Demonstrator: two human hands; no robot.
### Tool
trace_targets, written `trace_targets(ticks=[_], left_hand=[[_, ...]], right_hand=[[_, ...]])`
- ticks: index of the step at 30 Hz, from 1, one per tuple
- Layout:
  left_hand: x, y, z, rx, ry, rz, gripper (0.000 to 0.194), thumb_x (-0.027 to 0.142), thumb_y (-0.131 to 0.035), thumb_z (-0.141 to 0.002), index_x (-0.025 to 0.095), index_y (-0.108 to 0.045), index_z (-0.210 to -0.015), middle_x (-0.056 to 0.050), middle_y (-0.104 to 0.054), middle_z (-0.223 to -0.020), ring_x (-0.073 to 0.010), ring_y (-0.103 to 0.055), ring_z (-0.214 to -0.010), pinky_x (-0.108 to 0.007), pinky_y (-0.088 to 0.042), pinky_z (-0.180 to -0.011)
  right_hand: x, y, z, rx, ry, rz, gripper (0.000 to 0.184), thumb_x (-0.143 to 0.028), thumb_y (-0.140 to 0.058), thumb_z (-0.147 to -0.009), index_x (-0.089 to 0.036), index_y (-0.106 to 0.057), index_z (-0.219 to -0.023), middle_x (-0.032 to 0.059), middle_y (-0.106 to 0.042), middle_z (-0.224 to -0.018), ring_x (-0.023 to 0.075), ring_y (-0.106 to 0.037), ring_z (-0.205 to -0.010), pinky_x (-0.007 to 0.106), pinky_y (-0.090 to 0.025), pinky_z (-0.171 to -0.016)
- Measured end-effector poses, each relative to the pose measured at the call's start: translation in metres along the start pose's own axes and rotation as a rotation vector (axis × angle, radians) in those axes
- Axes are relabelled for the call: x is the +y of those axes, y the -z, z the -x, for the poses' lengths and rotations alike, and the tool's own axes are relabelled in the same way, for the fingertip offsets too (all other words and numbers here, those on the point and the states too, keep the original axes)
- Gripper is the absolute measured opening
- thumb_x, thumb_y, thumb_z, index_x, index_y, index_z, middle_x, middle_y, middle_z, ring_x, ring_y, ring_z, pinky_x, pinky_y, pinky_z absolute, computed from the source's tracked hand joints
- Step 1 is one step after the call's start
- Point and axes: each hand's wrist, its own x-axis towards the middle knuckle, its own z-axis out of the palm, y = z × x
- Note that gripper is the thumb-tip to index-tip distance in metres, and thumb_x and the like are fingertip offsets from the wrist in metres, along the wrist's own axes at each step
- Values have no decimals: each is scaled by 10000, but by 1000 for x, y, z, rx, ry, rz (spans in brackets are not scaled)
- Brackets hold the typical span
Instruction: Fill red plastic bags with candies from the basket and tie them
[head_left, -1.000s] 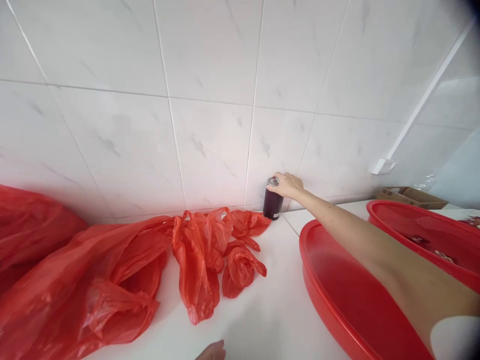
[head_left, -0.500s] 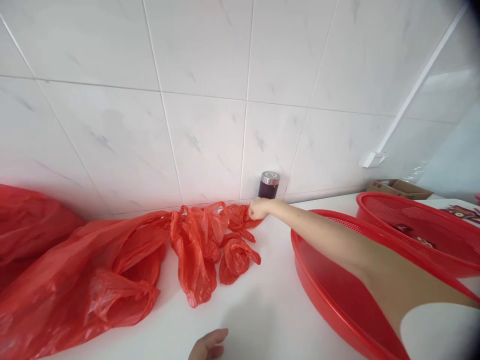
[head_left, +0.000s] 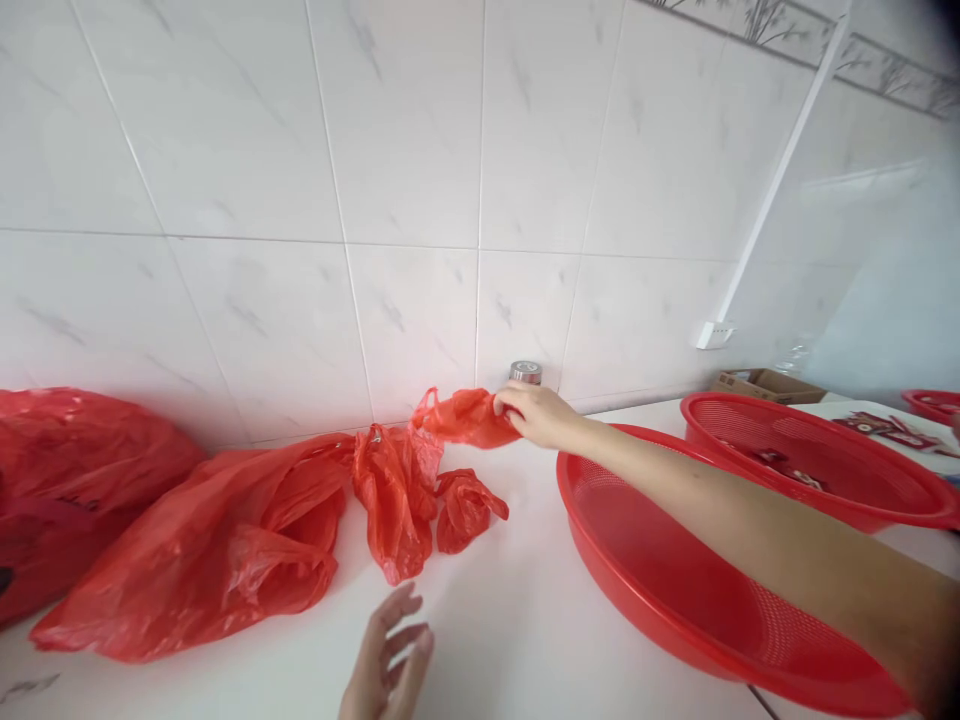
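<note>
Pinching red plastic bag (head_left: 466, 416) with right hand (head_left: 538, 415).

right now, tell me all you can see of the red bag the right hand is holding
The red plastic bag is thin, glossy, crumpled film. The right hand pinches its right end and holds that end above the white counter, by the tiled wall; its left end trails to the other red bags. A jar's metal lid shows behind the hand.

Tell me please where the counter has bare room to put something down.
Bare white counter lies between the red bags and the near red basket, beside the left hand. It is crowded by the wall, where the right hand grips a bag end before the jar.
</note>
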Motion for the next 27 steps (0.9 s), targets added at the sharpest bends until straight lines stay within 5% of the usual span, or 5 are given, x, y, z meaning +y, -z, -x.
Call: trace_targets(ticks=[6, 11, 16, 23, 27], left_hand=[[57, -3, 17, -23, -90, 197, 795, 605, -678, -674, 324, -378, -1355, -94, -495, -1354, -306, -593, -1087, -416, -525, -868], [82, -5, 52, -135, -160, 196, 749, 455, -759, -667, 310, -449, -1333, -88, -548, -1317, -344, -499, -1217, -405, -520, -901], [92, 8, 74, -300, -106, 383, 942, 391, -788, -641, 405, -282, -1435, -103, -472, -1412, -366, -477, -1244, -430, -546, -855], [93, 32, 70, -272, -202, 596, 712, 418, -656, -772, 522, -317, -1389, 21, -383, -1489, -324, -409, -1313, -486, -507, -936], [95, 41, 67, -151, -142, 659, 547, 416, -546, -861, 551, -347, -1353, 16, -565, -1270, -238, -577, -1109, -410, -558, -844]], right_hand=[[-65, 16, 112, -26, 311, -339, 424, 55, -379, -795, -209, -625, -1017, 32, -597, -1143, 122, -597, -900, 236, -473, -749], [-87, 15, 174, -155, 311, -378, 504, 71, -384, -747, -207, -646, -1077, 50, -576, -1233, 167, -586, -1011, 294, -487, -829], [-91, 8, 213, -152, 224, -409, 488, 43, -375, -787, -227, -662, -1074, 38, -583, -1238, 164, -589, -993, 301, -494, -822], [-99, -3, 239, -185, 199, -455, 501, 81, -385, -726, -231, -698, -963, 32, -619, -1165, 166, -586, -962, 300, -487, -779], [-91, -14, 245, -212, 130, -468, 404, 85, -412, -680, -210, -678, -757, 25, -634, -1065, 155, -594, -861, 271, -471, -692]])
